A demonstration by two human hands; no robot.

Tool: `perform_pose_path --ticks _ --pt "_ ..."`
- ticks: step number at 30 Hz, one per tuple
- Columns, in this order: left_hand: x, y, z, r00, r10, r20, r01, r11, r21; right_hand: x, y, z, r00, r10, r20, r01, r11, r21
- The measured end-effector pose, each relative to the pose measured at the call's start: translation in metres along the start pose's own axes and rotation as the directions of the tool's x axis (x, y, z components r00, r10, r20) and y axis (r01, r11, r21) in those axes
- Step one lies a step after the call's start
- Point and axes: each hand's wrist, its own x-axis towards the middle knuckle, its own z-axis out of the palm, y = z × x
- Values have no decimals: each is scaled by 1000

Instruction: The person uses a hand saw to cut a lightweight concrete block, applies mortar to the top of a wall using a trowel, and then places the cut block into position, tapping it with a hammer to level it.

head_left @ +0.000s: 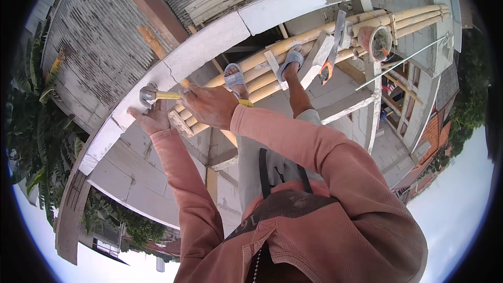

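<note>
My right hand (208, 106) is wrapped around the yellow handle of a hammer (166, 95). The hammer's grey metal head lies over the pale top of a block wall (209, 43), close by my left hand. At the wall's inner edge, my left hand (154, 120) is bent up around the hammer head, one digit resting on the wall top. The hammer head covers part of its fingers, and whatever they pinch is hidden. Below me, my sandalled feet stand on bamboo poles (266, 79).
A handsaw (336, 42) with an orange handle leans by the poles. A bucket (375, 43) of grey mix sits to its right, near a thin metal rod (403, 62). Corrugated roofing (97, 36) lies beyond the wall. Open drops show between the concrete beams (350, 106).
</note>
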Motion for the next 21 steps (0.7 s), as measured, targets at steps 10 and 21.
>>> perform_pose_path --ticks 10,21 --pt "-21 -37 20 990 -124 71 114 985 132 -200 133 -71 618 738 -270 -605 666 437" --pt "-103 -161 67 932 -325 162 268 916 299 -373 508 -16 -44 977 -208 -854 71 515"
